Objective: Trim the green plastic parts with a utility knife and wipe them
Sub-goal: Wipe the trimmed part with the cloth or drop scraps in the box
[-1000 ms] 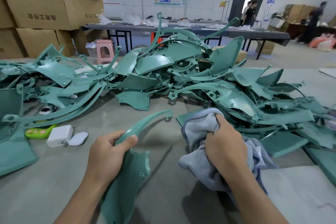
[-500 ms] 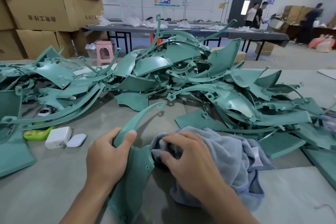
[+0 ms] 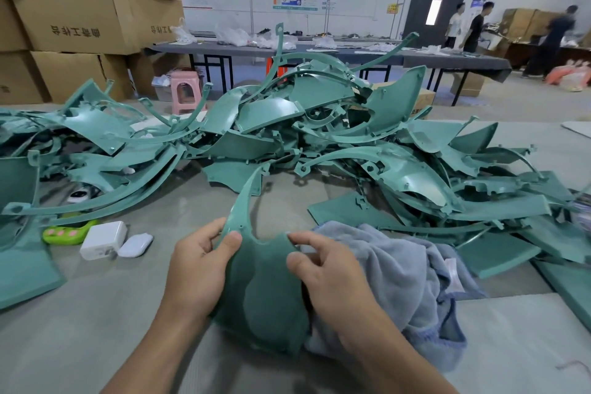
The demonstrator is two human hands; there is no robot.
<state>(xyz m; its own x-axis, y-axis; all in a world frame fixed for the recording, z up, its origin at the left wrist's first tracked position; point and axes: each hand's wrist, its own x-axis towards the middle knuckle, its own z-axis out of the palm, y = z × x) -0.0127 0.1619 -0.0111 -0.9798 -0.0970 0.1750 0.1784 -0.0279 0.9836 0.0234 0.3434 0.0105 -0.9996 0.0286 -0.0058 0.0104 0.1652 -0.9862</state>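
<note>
Both hands hold one green plastic part (image 3: 265,291), a broad panel with a long curved arm rising toward the pile. My left hand (image 3: 198,262) grips its left edge, thumb on the upper face near the base of the arm. My right hand (image 3: 323,269) pinches the right upper corner between thumb and fingers. A blue-grey cloth (image 3: 406,272) lies crumpled on the table just right of my right hand, partly under my forearm. A large heap of green parts (image 3: 319,125) fills the table beyond. No utility knife is visible.
A white charger (image 3: 104,240), a white oval case (image 3: 136,245) and a green toy-like object (image 3: 65,233) lie left of my hands. Cardboard boxes (image 3: 73,19) stack at the back left, a pink stool (image 3: 185,89) behind the heap. Three people stand far right near a long table.
My right hand has let go of the cloth and taken the part's right corner. The part has swung to face me, its arm now pointing up toward the pile.
</note>
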